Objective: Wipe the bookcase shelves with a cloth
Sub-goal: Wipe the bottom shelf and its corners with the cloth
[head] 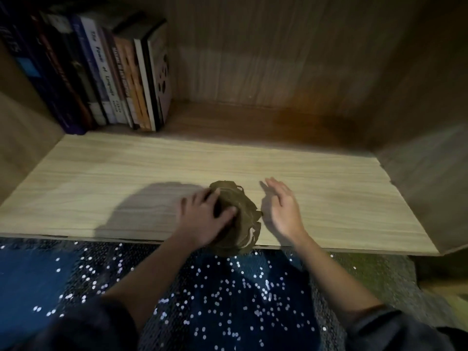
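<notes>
A crumpled olive-brown cloth [240, 216] lies on the pale wooden shelf [101, 178], near its front edge and hanging a little over it. My left hand [202, 219] lies on the cloth's left side, fingers curled over the bunched fabric. Just to the right of the cloth, my right hand [283, 209] is held edge-on above the shelf with straight fingers, holding nothing and apart from the cloth.
A row of several upright books [109, 79] fills the back left of the shelf. Wooden side walls [430, 160] and a back panel [266, 59] enclose it. Below the front edge is dark blue sequined fabric [228, 300].
</notes>
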Motion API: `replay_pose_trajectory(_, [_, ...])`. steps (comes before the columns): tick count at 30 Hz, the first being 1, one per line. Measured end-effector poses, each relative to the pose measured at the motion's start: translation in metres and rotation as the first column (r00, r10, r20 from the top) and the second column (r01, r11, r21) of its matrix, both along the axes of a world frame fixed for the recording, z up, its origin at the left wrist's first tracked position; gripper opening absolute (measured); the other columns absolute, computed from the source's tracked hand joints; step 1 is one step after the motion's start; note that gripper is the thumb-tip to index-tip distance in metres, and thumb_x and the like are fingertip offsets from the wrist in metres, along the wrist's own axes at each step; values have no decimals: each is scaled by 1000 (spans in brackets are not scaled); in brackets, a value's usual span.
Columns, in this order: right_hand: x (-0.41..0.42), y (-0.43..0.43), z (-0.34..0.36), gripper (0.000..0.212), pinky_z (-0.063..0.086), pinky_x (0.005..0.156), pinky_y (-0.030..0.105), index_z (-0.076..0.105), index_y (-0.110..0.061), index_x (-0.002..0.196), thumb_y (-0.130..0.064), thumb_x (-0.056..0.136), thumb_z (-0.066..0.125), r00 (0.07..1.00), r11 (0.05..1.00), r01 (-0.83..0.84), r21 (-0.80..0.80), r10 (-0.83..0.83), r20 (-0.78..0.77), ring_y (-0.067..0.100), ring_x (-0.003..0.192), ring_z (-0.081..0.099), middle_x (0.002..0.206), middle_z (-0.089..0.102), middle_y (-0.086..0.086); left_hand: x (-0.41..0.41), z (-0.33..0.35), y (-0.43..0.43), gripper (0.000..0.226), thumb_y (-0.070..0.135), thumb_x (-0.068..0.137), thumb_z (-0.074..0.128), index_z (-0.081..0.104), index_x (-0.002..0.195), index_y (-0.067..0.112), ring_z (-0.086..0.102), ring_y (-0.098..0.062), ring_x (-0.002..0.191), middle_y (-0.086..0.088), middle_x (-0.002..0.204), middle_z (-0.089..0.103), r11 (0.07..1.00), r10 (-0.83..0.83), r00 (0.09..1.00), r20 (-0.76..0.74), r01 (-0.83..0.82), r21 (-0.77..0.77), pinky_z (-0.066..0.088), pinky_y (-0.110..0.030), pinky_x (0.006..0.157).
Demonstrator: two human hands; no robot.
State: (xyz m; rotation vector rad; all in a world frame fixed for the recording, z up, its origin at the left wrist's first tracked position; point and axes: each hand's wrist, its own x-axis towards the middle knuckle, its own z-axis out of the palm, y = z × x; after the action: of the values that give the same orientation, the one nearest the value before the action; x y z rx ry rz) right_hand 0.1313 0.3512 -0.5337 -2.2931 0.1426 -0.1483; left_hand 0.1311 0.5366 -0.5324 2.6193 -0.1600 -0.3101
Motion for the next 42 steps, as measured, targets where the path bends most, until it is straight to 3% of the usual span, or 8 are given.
replay_pose_trajectory(3, [4, -10, -19, 50, 10, 117, 34, 39, -21, 140, -25, 93, 23, 992, 941, -122, -314, 108, -62, 17, 141, 20, 150, 31, -1, -4, 0, -30, 102, 74, 77, 45, -1, 149, 18, -7, -30, 143, -12, 157, -7, 984, -53, 998, -39, 59, 168, -9, -46, 112])
replay_pose_trajectory(10, [3, -8, -28, 59, 7, 116, 37, 35, -24, 142, -30, 86, 18, 989, 866, -147, -478, 126, -75, 18, 142, 16, 152, 27, -2, 7, 2, 36, 58, 35, 87, 52, 33, 141, 23, 26, -21, 133, 2, 150, 22, 928, -292, 946, 139, 246, 281, 20, -33, 112])
replay_pose_trajectory(14, [5, -4, -25, 61, 6, 116, 37, 34, -24, 143, -31, 85, 17, 988, 857, -155, -492, 123, -97, 18, 143, 15, 153, 25, -3, 28, -3, 43, 55, 24, 87, 46, 36, 141, 24, 26, -25, 136, 5, 151, 24, 974, -203, 966, 163, 182, 134, 22, -38, 113])
replay_pose_trajectory(19, [6, -5, -18, 45, 14, 111, 31, 46, -25, 136, -26, 93, 32, 994, 894, -106, -436, 92, -53, 14, 138, 24, 147, 36, -6, -9, 6, 18, 34, 17, 81, 59, 64, 114, 17, 45, -14, 112, 4, 122, 55, 879, -451, 891, 52, 453, -148, 33, -32, 105])
replay_pose_trajectory(24, [41, -17, -3, 40, 18, 109, 34, 47, -23, 135, -20, 96, 40, 997, 871, -56, -487, 74, 19, 17, 135, 27, 146, 39, -4, 65, 7, 59, 50, 17, 81, 50, 52, 131, 17, 41, -27, 124, -5, 138, 45, 994, 2, 968, 250, 24, -102, 29, -32, 107])
replay_pose_trajectory(29, [71, -42, -18, 45, 10, 114, 38, 31, -24, 144, -30, 99, 29, 995, 851, -52, -523, -3, -103, 16, 142, 14, 154, 22, -4, 139, -10, 58, 63, 14, 89, 45, 23, 147, 24, 15, -32, 139, -4, 154, 20, 972, 203, 965, 164, -219, 89, 12, -38, 116])
replay_pose_trajectory(36, [75, -45, -28, 42, 14, 115, 35, 43, -21, 138, -20, 96, 37, 1000, 896, 18, -445, -9, 21, 16, 139, 24, 149, 34, -3, 204, -1, -16, 47, 49, 95, 33, 32, 141, 40, 6, -21, 143, 9, 155, 15, 986, -141, 984, 114, 129, 106, 3, -37, 116])
replay_pose_trajectory(42, [77, -50, -27, 38, 22, 112, 27, 59, -14, 124, -4, 90, 43, 989, 976, 116, -184, -95, 118, 10, 130, 38, 137, 50, 0, 196, -7, -55, 44, 28, 91, 41, 45, 134, 37, 13, -20, 142, 13, 152, 26, 929, -369, 921, 122, 367, 39, 6, -40, 116])
